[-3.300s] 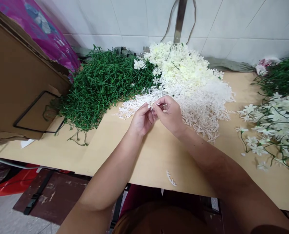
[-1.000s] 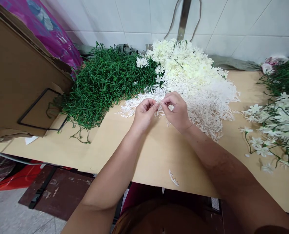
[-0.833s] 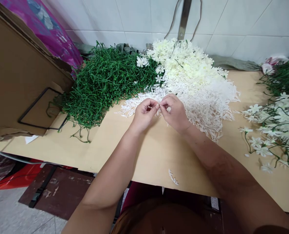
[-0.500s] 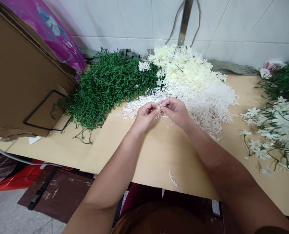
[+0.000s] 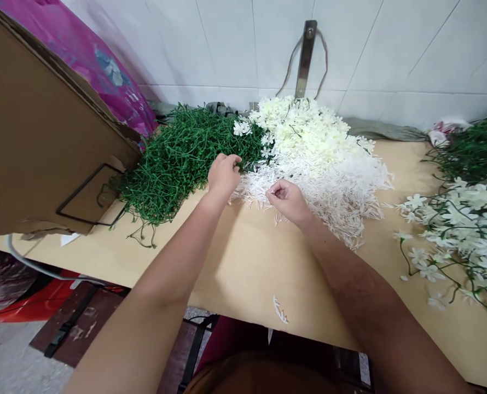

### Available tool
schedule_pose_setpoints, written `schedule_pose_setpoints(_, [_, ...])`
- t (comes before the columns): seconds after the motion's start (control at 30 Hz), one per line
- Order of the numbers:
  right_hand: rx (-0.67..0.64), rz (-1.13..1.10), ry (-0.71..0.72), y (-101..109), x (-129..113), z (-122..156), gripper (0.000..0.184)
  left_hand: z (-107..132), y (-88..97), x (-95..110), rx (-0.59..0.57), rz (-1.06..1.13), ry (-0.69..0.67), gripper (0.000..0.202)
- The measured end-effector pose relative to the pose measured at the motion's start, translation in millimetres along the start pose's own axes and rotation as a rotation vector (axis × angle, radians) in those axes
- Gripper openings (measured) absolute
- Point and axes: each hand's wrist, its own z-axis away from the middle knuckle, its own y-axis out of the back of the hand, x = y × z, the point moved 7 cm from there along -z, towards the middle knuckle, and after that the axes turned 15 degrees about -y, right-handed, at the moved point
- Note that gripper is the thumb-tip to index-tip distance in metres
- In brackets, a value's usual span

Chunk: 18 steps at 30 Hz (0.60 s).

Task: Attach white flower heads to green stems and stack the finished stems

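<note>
Unclenched left hand [image 5: 224, 174] borders green stems [image 5: 184, 150]; right hand [image 5: 287, 201] pinches a white sliver [image 5: 273, 192], well inside the table edge [image 5: 235, 312].

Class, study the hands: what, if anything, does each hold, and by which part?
The right hand seems to pinch a tiny white piece; which part is gripped is too small to tell. Whether the left hand holds anything cannot be told.

Beyond the open tabletop [image 5: 247, 257], heaped flowers [image 5: 309, 128] obstruct.
</note>
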Motion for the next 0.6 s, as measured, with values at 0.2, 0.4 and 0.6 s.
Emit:
schedule_pose_setpoints(0.2, [0.035,0.006,-0.021,2,3,0,0.011,-27,-18.2,-2,-0.208,-0.361,-0.128,0.025])
schedule_pose_setpoints(0.4, [0.023,-0.050,-0.037,4,6,-2,0.016,-56,17.0,-15,0.157,0.093,-0.027,0.009])
schedule_pose_setpoints(0.6, [-0.008,-0.239,-0.062,6,-2,-1,0.026,-80,63.8,-7,0.459,0.725,-0.017,0.006])
